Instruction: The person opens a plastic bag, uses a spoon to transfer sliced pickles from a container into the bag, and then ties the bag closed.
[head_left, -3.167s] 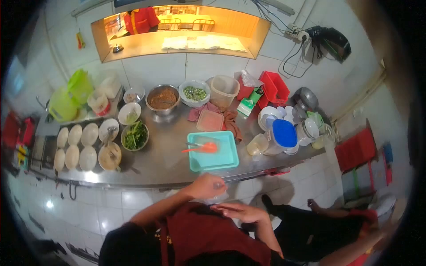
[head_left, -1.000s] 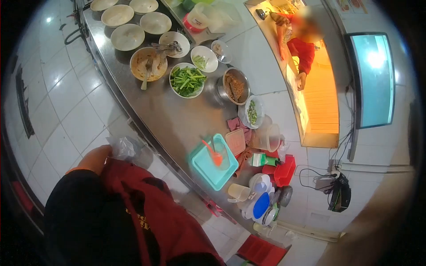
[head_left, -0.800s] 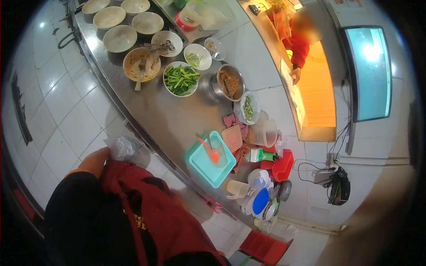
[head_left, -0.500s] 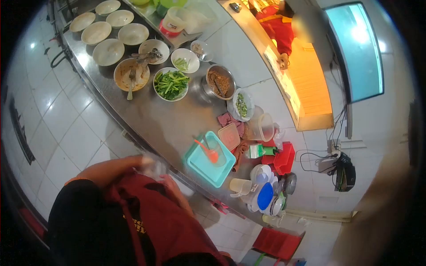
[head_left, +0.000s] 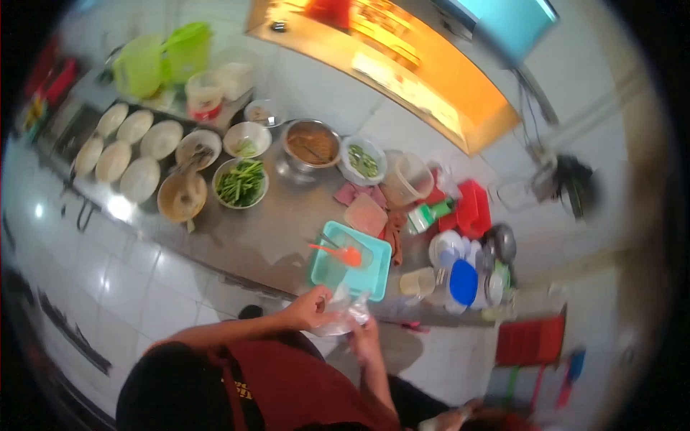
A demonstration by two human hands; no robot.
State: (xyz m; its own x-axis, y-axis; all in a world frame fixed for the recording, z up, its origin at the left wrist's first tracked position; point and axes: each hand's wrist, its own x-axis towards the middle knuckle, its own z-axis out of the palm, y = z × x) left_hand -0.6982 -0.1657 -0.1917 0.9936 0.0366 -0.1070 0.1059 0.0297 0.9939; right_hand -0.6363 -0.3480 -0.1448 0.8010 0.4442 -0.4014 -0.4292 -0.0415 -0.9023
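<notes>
Here, the left hand (head_left: 309, 309) and right hand (head_left: 366, 343) grasp a crumpled clear plastic bag (head_left: 338, 317) before the turquoise rectangular plastic tray (head_left: 372, 276). Light, even tension should prevent tearing.

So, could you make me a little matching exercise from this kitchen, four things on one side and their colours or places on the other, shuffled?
Things:
1. plastic bag
2. spoon
3. tray
4. round lid

Colours or places:
A. turquoise, lying on the metal counter
B. blue, to the right of the tray
C. held by the left hand and the right hand
D. orange, within the outline of the tray

Right pairs: 1-C, 2-D, 3-A, 4-B
</notes>
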